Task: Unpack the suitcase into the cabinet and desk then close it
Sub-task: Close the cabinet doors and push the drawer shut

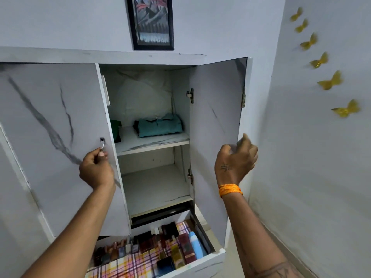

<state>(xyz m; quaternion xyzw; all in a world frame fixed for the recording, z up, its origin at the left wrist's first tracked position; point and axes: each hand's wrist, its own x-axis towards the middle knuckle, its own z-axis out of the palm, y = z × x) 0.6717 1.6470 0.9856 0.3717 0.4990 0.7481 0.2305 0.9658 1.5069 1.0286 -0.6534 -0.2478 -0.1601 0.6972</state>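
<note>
The left hand [96, 169] has its grip clenched on the small metal ring pull [102, 145] of the left cabinet door [54, 137]. Just right of that grip, inside the cabinet [148, 57], folded teal clothes [160, 125] lie on the upper shelf [148, 144]. Below, an open drawer [200, 263] holds bottles on a checked cloth. Further right, the right hand [235, 161], blurred, has fingers curled at the edge of the right door [216, 125]; whether it grips I cannot tell.
</note>
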